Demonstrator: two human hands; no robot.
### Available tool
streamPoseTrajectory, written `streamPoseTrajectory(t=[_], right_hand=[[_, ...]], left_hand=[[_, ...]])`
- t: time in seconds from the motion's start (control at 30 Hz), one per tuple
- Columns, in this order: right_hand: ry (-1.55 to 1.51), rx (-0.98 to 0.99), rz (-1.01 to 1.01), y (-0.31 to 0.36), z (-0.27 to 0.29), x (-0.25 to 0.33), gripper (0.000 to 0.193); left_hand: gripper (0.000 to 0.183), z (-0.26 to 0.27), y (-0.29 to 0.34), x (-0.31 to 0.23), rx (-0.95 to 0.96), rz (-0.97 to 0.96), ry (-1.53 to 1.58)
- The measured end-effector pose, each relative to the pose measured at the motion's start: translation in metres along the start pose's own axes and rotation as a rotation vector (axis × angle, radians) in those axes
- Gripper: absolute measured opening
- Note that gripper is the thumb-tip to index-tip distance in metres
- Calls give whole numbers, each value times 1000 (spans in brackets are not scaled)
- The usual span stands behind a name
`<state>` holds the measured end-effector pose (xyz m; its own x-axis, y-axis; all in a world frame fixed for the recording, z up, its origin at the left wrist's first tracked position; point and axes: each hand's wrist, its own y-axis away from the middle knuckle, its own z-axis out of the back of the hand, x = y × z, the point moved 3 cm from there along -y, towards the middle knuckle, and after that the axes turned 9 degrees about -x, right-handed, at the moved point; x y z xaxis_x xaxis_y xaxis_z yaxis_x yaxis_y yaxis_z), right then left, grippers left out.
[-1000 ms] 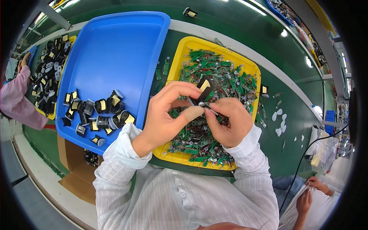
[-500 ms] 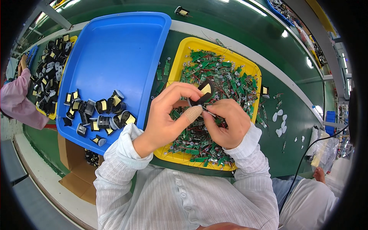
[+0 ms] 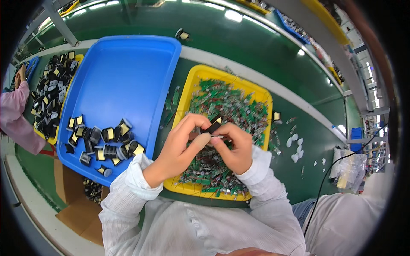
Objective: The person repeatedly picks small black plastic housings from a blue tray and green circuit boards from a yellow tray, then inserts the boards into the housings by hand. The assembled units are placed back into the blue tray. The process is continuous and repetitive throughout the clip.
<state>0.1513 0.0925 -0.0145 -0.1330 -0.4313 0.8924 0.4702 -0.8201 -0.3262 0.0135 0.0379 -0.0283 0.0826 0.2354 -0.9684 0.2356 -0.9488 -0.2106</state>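
Observation:
Over the yellow tray (image 3: 174, 185), my left hand (image 3: 176, 150) is closed around a small black plastic housing (image 3: 212, 125) with a pale yellow patch. The housing is tilted, and a tan bandage-like wrap covers my left thumb. My right hand (image 3: 235, 147) meets it from the other side, thumb and fingers pinched on a thin light-coloured piece at the housing's lower edge. The fingers hide most of that piece, so its kind is unclear. Beneath both hands lie many small green circuit boards (image 3: 213, 91) with red and black wires.
To the left, a blue tray (image 3: 115, 81) holds several black housings (image 3: 110, 151) near its front. Another yellow tray (image 3: 52, 140) heaped with dark parts stands beyond it, near a person in a pink sleeve (image 3: 15, 106). White oval pieces (image 3: 294, 149) lie right; a cardboard box (image 3: 77, 209) sits below.
The whole view has shifted, so the trays appear lower and slightly left. In my left hand the black housing has turned, showing less of its yellow patch. Both hands remain close together.

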Motion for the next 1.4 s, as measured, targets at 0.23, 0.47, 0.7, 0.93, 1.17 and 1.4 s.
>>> streamPoseTrajectory(t=[0.23, 0.47, 0.7, 0.93, 1.17, 1.4], right_hand=[[-37, 31, -54, 3, -2, -8, 12], [47, 17, 168, -2, -2, 3, 12], [-111, -18, -126, 7, -2, -7, 8], [-151, 27, -59, 7, 1, -3, 7], [-132, 0, -52, 11, 1, -6, 7], [1, -2, 135, 12, -2, -9, 11]], left_hand=[[17, 3, -2, 6, 7, 38, 48], [11, 2, -1, 4, -56, -113, -20], [17, -2, 2, 8, -26, 47, 112], [24, 0, 2, 6, 27, 28, 143], [18, 1, 1, 3, 10, -41, 98], [14, 1, 6, 3, -41, -186, -25]])
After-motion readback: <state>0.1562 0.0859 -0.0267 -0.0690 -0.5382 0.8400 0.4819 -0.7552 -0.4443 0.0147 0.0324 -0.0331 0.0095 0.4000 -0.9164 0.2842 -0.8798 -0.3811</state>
